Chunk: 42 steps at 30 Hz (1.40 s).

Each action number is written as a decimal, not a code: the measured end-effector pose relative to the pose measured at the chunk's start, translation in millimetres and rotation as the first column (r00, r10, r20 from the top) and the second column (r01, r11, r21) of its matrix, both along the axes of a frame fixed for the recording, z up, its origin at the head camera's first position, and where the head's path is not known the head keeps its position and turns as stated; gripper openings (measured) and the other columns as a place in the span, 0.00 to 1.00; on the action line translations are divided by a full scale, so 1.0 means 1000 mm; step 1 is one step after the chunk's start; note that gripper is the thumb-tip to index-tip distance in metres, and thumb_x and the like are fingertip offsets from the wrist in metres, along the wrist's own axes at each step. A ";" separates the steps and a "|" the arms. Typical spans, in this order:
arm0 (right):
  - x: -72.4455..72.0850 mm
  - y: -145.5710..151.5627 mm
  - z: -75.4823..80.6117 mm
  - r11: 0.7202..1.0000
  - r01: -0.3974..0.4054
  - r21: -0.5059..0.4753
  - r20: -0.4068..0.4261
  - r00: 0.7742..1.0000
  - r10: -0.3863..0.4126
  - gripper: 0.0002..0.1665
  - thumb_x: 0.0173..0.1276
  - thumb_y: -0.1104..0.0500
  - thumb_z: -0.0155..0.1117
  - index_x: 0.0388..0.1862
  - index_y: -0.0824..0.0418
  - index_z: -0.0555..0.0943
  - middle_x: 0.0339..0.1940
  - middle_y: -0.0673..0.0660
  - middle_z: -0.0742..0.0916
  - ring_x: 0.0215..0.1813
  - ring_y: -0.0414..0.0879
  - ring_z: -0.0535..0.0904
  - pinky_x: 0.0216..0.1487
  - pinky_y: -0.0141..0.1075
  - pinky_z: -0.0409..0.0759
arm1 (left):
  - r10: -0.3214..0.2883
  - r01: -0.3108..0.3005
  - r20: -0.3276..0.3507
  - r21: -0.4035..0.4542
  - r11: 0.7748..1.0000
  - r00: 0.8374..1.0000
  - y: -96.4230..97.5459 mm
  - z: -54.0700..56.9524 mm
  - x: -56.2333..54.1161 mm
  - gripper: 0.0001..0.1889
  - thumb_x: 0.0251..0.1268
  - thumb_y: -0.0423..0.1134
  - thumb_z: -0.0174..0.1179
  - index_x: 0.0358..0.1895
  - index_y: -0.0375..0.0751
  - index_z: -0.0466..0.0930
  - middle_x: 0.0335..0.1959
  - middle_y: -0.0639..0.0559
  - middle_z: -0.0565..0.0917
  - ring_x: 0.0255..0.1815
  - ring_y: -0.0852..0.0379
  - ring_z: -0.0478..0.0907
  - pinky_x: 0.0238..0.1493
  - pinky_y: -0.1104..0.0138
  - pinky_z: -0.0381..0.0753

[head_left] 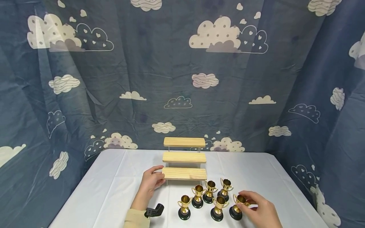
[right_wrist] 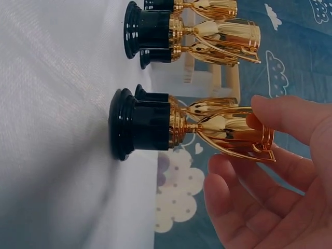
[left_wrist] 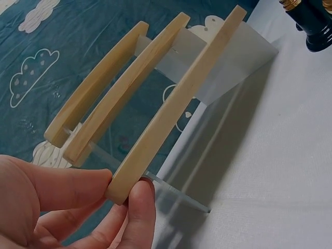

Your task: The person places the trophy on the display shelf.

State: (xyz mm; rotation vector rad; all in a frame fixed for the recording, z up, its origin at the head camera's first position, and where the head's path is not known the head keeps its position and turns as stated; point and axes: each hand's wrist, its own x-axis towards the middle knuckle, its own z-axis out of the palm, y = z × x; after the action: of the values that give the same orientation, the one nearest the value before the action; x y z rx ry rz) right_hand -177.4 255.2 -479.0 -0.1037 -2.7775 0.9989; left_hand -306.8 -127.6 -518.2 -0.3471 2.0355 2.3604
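Note:
My left hand point(head_left: 150, 183) grips the left end of the lowest shelf of a three-tier display stand point(head_left: 184, 174). In the left wrist view, the thumb lies on top of that wooden shelf point(left_wrist: 176, 109) and fingers sit beneath its end. The stand has pale wooden planks on clear side panels. My right hand point(head_left: 260, 207) pinches a small gold trophy point(head_left: 236, 212) by its cup, at the right end of the group. Seen from the right wrist, this trophy point(right_wrist: 151, 127) has its black base close to the tablecloth.
Several matching trophies stand upright between the hands, among them one at the left point(head_left: 184, 213) and one at the back point(head_left: 226, 185). A white cloth covers the table point(head_left: 108, 190). Behind it hangs a blue cloud-patterned curtain point(head_left: 159, 69). A black wrist device point(head_left: 154, 211) is on the left wrist.

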 end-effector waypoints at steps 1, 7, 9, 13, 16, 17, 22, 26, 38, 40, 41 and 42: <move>0.001 0.000 0.001 1.000 0.000 0.002 -0.003 1.000 0.000 0.23 0.55 0.52 0.80 0.50 0.55 0.86 0.44 0.50 0.88 0.40 0.44 0.83 0.34 0.31 0.82 | -0.001 0.001 -0.002 -0.001 1.000 1.000 0.000 0.001 0.000 0.29 0.54 0.20 0.61 0.63 0.29 0.76 0.37 0.41 0.83 0.28 0.55 0.84 0.36 0.63 0.87; 0.002 0.002 0.006 1.000 0.005 0.012 -0.015 1.000 -0.005 0.24 0.56 0.52 0.80 0.51 0.55 0.85 0.46 0.51 0.88 0.41 0.44 0.83 0.35 0.33 0.84 | 0.000 0.000 -0.002 0.000 1.000 1.000 0.002 0.003 0.000 0.29 0.54 0.20 0.62 0.63 0.30 0.76 0.37 0.41 0.82 0.28 0.55 0.84 0.36 0.63 0.87; 0.002 0.003 0.006 1.000 0.002 0.014 -0.015 1.000 -0.002 0.25 0.56 0.52 0.80 0.52 0.55 0.85 0.46 0.51 0.87 0.41 0.44 0.83 0.35 0.33 0.84 | 0.003 -0.003 0.004 0.006 1.000 1.000 0.002 0.002 0.000 0.28 0.54 0.20 0.62 0.63 0.30 0.77 0.37 0.41 0.82 0.29 0.55 0.84 0.36 0.63 0.87; 0.003 0.004 0.008 1.000 -0.008 0.018 -0.016 1.000 0.008 0.24 0.55 0.52 0.80 0.51 0.55 0.85 0.46 0.50 0.87 0.41 0.45 0.83 0.34 0.30 0.83 | 0.002 -0.003 0.012 0.020 1.000 1.000 0.001 0.000 0.000 0.28 0.55 0.20 0.62 0.63 0.30 0.77 0.38 0.41 0.83 0.29 0.55 0.84 0.35 0.64 0.87; 0.005 0.004 0.011 1.000 -0.013 0.028 -0.034 0.999 0.014 0.23 0.56 0.53 0.80 0.51 0.54 0.85 0.45 0.50 0.87 0.41 0.44 0.83 0.34 0.29 0.82 | -0.002 0.002 0.017 0.029 1.000 1.000 0.000 0.000 0.000 0.27 0.55 0.20 0.62 0.63 0.30 0.77 0.38 0.41 0.82 0.28 0.55 0.84 0.35 0.65 0.87; 0.005 0.004 0.012 0.999 -0.014 0.030 -0.044 0.999 0.015 0.23 0.56 0.54 0.80 0.50 0.53 0.85 0.45 0.49 0.87 0.40 0.43 0.83 0.34 0.28 0.82 | -0.004 0.003 0.018 0.031 1.000 1.000 0.000 0.000 0.000 0.27 0.55 0.20 0.62 0.63 0.31 0.77 0.38 0.41 0.82 0.28 0.55 0.84 0.35 0.65 0.87; 0.006 0.003 0.018 0.999 -0.026 0.029 -0.096 0.995 0.028 0.21 0.56 0.56 0.80 0.50 0.51 0.85 0.44 0.47 0.87 0.40 0.42 0.83 0.33 0.27 0.82 | -0.005 0.005 0.006 0.037 0.999 1.000 -0.001 0.001 0.000 0.27 0.55 0.20 0.62 0.63 0.30 0.77 0.37 0.41 0.83 0.29 0.56 0.84 0.35 0.65 0.87; 0.006 0.002 0.022 0.999 -0.024 0.044 -0.105 0.994 0.029 0.21 0.57 0.56 0.79 0.50 0.51 0.85 0.44 0.47 0.87 0.40 0.42 0.82 0.34 0.28 0.82 | -0.008 0.007 0.009 0.039 0.999 1.000 -0.002 0.000 0.000 0.28 0.55 0.20 0.62 0.64 0.28 0.76 0.37 0.41 0.83 0.29 0.55 0.83 0.35 0.65 0.87; 0.006 0.005 0.036 0.996 -0.054 0.077 -0.188 0.980 0.067 0.21 0.58 0.55 0.79 0.51 0.51 0.85 0.43 0.45 0.86 0.38 0.38 0.82 0.33 0.30 0.82 | -0.018 0.018 0.010 0.056 0.998 1.000 -0.002 -0.001 0.001 0.27 0.56 0.20 0.62 0.63 0.30 0.77 0.37 0.41 0.82 0.30 0.55 0.84 0.36 0.64 0.87; 0.006 0.006 0.037 0.994 -0.064 0.084 -0.226 0.971 0.082 0.21 0.57 0.56 0.80 0.50 0.50 0.85 0.42 0.44 0.86 0.37 0.37 0.82 0.33 0.30 0.83 | -0.019 0.018 0.011 0.056 0.998 1.000 -0.003 -0.001 0.001 0.27 0.56 0.20 0.63 0.63 0.30 0.77 0.37 0.41 0.82 0.29 0.55 0.84 0.36 0.64 0.87; 0.006 0.006 0.037 0.994 -0.070 0.088 -0.247 0.965 0.089 0.21 0.57 0.56 0.80 0.50 0.50 0.85 0.41 0.43 0.86 0.37 0.35 0.81 0.33 0.31 0.83 | -0.020 0.020 0.011 0.054 0.998 1.000 -0.003 -0.001 0.001 0.27 0.56 0.20 0.63 0.63 0.29 0.77 0.37 0.41 0.82 0.29 0.55 0.84 0.36 0.64 0.87; 0.006 0.007 0.038 0.993 -0.075 0.091 -0.265 0.959 0.097 0.21 0.56 0.56 0.80 0.49 0.49 0.85 0.41 0.42 0.85 0.36 0.34 0.81 0.32 0.31 0.83 | -0.022 0.022 0.010 0.053 0.998 1.000 -0.003 -0.001 0.001 0.28 0.56 0.21 0.63 0.63 0.29 0.76 0.37 0.41 0.82 0.29 0.55 0.84 0.36 0.64 0.87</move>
State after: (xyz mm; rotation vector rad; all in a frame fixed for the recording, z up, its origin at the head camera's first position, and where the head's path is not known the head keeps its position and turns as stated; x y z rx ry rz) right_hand -171.5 261.8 -441.5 0.1549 -2.5850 0.8472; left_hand -306.1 -130.7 -519.5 -0.3341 1.9581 2.3886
